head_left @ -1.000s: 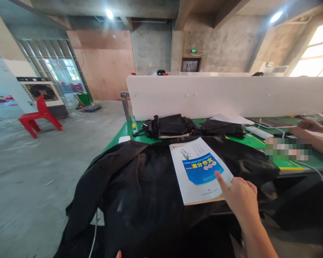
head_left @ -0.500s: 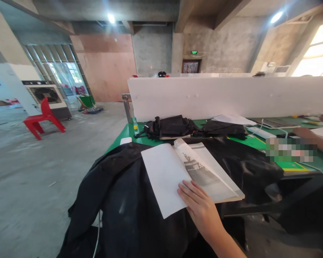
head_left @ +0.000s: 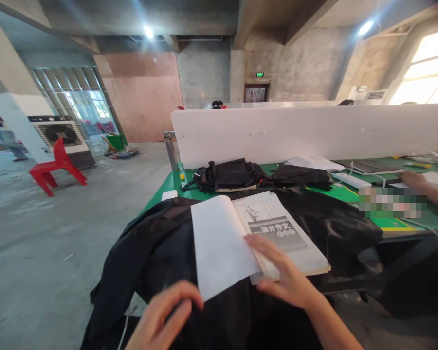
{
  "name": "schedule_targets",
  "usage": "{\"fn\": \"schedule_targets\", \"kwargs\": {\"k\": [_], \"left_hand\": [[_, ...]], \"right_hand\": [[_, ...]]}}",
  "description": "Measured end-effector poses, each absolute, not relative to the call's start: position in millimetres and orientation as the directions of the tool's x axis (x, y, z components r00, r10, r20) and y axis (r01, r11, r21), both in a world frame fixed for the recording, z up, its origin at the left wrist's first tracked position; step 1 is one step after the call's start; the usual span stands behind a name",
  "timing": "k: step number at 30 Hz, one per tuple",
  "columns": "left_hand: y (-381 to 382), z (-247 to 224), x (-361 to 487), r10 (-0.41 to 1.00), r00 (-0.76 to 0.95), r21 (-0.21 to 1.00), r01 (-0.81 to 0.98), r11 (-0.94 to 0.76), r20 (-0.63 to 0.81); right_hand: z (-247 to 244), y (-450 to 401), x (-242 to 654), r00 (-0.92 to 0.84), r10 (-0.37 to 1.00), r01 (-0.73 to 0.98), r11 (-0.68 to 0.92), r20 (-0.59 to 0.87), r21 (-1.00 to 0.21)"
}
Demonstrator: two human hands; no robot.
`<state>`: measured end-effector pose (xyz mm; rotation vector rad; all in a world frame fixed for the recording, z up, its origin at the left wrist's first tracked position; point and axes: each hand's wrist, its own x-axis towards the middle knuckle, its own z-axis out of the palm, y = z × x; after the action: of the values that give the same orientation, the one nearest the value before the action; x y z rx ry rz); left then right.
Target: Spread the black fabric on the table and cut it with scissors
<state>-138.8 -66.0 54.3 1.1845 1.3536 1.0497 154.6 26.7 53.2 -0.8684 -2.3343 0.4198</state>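
An open book (head_left: 295, 248) lies on black cloth (head_left: 160, 243) at the table's near edge. Its left side is a blank white page (head_left: 221, 248); the right side shows a grey printed title under a small plant drawing. My right hand (head_left: 282, 272) rests over the lower part near the spine, its fingers apart, nothing held. At the lower left corner of the white page is my left hand (head_left: 171, 311), fingers curved and spread from the thumb, with fingertips at the page's edge.
Black bags (head_left: 235, 175) lie behind the book on the green table (head_left: 171, 182), before a white partition (head_left: 295, 133). At the right, another person's hand (head_left: 414, 180) rests near a power strip (head_left: 352, 180). A red chair (head_left: 58, 167) stands on the floor at left.
My left hand has come into view at the page's lower left corner. The curled page now lies flat, showing the printed title. My right hand has moved slightly right, its fingers more spread.
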Motion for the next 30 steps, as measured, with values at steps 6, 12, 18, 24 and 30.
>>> {"fn": "schedule_targets", "kwargs": {"k": [6,12,18,24,30], "left_hand": [[74.9,47.3,-154.1,0.905,-0.101,0.616,0.763,-0.195,0.412],[166.2,13.9,-168.4,0.959,-0.019,0.524,0.841,-0.137,0.282],[197.7,3.9,-194.2,0.986,0.086,0.374,0.918,-0.134,0.143],[227.1,-8.3,-209.5,0.973,0.210,0.225,0.948,-0.227,0.100],[243.6,-15.3,-212.3,0.962,0.177,0.110,0.973,-0.202,0.207]], "right_hand": [[46.1,52.8,189.7,-0.443,0.860,0.724,0.510,0.254,-0.464],[34.6,41.1,169.5,-0.720,0.694,0.694,0.720,0.026,-0.004],[23.8,42.8,173.9,-0.697,0.717,0.708,0.682,0.021,0.185],[29.0,45.9,185.7,-0.634,0.772,0.756,0.633,-0.058,0.164],[39.6,41.4,203.2,-0.601,0.793,0.797,0.604,-0.102,0.003]]}}
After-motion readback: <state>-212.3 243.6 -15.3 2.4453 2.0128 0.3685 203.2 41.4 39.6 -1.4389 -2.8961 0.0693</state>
